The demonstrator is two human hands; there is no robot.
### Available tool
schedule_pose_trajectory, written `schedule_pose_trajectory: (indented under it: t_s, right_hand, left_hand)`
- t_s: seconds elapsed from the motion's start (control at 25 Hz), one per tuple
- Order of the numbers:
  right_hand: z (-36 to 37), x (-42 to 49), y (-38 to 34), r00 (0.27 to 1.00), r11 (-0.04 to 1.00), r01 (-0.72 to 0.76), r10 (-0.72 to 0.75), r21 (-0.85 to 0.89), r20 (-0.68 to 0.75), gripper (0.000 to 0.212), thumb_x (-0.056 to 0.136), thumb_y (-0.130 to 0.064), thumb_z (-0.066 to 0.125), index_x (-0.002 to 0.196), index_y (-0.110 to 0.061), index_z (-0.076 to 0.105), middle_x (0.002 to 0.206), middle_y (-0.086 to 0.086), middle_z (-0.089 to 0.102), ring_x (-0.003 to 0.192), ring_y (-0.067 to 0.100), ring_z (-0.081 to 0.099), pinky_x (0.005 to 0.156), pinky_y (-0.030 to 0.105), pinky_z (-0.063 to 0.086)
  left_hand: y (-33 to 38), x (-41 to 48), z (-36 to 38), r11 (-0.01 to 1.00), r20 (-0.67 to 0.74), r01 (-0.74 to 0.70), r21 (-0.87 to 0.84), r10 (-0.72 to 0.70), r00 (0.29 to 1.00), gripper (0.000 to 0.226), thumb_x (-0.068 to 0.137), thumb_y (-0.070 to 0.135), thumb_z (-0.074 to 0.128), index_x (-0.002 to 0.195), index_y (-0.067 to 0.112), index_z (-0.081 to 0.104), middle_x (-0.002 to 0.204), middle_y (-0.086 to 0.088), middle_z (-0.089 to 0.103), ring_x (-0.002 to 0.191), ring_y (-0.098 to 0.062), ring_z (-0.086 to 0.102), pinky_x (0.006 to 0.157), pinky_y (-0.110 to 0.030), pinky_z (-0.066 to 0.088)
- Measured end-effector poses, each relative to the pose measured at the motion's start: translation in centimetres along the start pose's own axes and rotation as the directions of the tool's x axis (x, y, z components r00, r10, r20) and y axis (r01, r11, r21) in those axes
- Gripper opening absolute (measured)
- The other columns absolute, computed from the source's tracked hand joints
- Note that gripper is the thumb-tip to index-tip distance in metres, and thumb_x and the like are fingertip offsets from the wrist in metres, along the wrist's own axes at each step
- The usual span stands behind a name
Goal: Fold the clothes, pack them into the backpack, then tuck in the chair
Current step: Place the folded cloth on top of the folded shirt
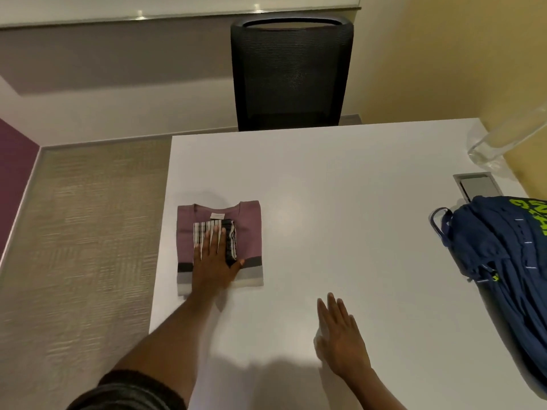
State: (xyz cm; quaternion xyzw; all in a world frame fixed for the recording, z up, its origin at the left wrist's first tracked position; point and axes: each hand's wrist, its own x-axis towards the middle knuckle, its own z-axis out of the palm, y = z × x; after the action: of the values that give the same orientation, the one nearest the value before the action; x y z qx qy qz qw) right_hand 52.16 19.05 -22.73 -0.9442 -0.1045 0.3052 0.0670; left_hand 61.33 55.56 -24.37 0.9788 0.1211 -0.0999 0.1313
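A folded mauve T-shirt (248, 232) with dark and grey bands along its near edge lies at the left side of the white table (340, 187). On top of it sits a small folded black-and-white striped cloth (231, 241). My left hand (211, 261) lies flat on that striped cloth, fingers straight. Over the bare tabletop near the front, my right hand (340, 335) is held flat with straight fingers and holds nothing. A navy backpack (503, 261) with lime lettering lies at the table's right edge. The black mesh chair (291, 75) stands behind the far edge.
A clear glass vessel (500, 140) stands at the far right corner. Beside the backpack is a grey cable hatch (476, 186) set into the tabletop. Carpeted floor (88, 232) lies to the left, and a yellow wall is on the right.
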Motion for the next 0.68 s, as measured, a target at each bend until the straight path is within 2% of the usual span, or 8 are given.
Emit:
schedule_pose_trajectory:
  t_s: [0.12,0.24,0.36,0.44,0.48,0.52,0.56,0.68]
  right_hand:
    - [-0.1,-1.2,0.3,1.000,1.000,0.004,-0.004,-0.014,-0.025,0.077,0.084,-0.028,0.058,0.158,-0.018,0.038,0.168,0.011,0.028,0.151,0.035,0.036,0.105,0.050,0.051]
    - [-0.4,-2.8,0.0,0.999,1.000,0.016,-0.016,-0.010,-0.031,0.076,0.099,-0.030,0.043,0.165,-0.023,0.008,0.172,0.001,-0.008,0.161,0.028,0.002,0.123,0.045,0.030]
    - [0.2,-3.7,0.4,0.999,1.000,0.010,-0.010,-0.008,-0.036,0.082,0.100,-0.034,0.042,0.164,-0.027,-0.010,0.169,-0.005,-0.021,0.160,0.023,-0.010,0.128,0.035,0.009]
    - [2.1,-3.6,1.2,0.999,0.999,0.042,-0.042,0.001,-0.023,0.087,0.096,-0.038,0.035,0.154,-0.031,-0.030,0.169,-0.002,-0.023,0.160,0.025,-0.012,0.114,0.021,-0.022]
    - [2.9,-3.4,1.7,0.999,0.999,0.038,-0.038,0.000,0.009,0.087,0.093,-0.039,0.030,0.146,-0.035,-0.040,0.171,0.001,-0.021,0.160,0.025,-0.013,0.104,0.015,-0.031]
    - [3.3,-3.3,1.9,0.999,1.000,0.022,-0.021,-0.014,0.046,0.085,0.092,-0.038,0.026,0.139,-0.037,-0.046,0.172,0.003,-0.018,0.160,0.025,-0.014,0.099,0.013,-0.033]
    - [3.8,-3.3,2.2,0.998,1.000,-0.001,0.002,-0.014,0.065,0.084,0.091,-0.037,0.024,0.135,-0.037,-0.048,0.173,0.003,-0.016,0.159,0.025,-0.014,0.102,0.015,-0.032]
    - [3.3,-5.3,1.2,0.999,1.000,0.002,-0.002,0.011,0.043,0.087,0.093,-0.033,0.033,0.141,-0.036,-0.040,0.169,0.000,-0.025,0.160,0.027,-0.013,0.122,0.030,-0.005]
  left_hand:
    - [-2.7,1.2,-1.6,0.998,0.061,0.057,0.041,-0.060,0.996,0.104,0.094,0.077,0.038,0.159,0.027,-0.025,0.168,0.004,-0.028,0.159,-0.021,-0.017,0.128,-0.050,-0.005]
    - [-2.9,1.5,-2.6,0.995,0.108,0.075,0.066,-0.082,0.991,0.103,0.096,0.073,0.040,0.154,0.026,-0.032,0.165,0.004,-0.032,0.159,-0.021,-0.019,0.128,-0.049,-0.007]
    - [-1.0,0.6,-2.1,0.991,0.091,0.135,0.025,-0.137,0.986,0.098,0.101,0.060,0.044,0.160,0.018,-0.022,0.171,-0.003,-0.021,0.160,-0.027,-0.014,0.128,-0.053,-0.004]
    - [0.4,-1.1,-1.2,0.987,0.041,0.157,-0.019,-0.156,0.987,0.091,0.103,0.050,0.046,0.164,0.012,-0.009,0.173,-0.008,-0.011,0.160,-0.032,-0.006,0.127,-0.060,0.007]
    - [1.0,-2.1,-0.6,0.986,0.017,0.163,-0.028,-0.163,0.986,0.090,0.102,0.048,0.049,0.165,0.010,-0.004,0.173,-0.011,-0.005,0.160,-0.034,-0.002,0.125,-0.063,0.012]
    - [1.4,-3.1,0.1,0.986,-0.007,0.165,-0.037,-0.165,0.986,0.091,0.101,0.046,0.053,0.165,0.007,0.002,0.173,-0.013,0.001,0.160,-0.035,0.003,0.123,-0.065,0.016]
    - [1.7,-4.3,0.6,0.984,-0.020,0.169,-0.051,-0.170,0.985,0.092,0.099,0.045,0.057,0.165,0.006,0.006,0.173,-0.015,0.008,0.160,-0.036,0.008,0.121,-0.067,0.020]
    - [2.4,-7.8,2.4,0.980,0.016,0.179,-0.091,-0.178,0.984,0.099,0.095,0.049,0.063,0.165,0.006,0.008,0.172,-0.018,0.011,0.159,-0.038,0.012,0.118,-0.069,0.023]
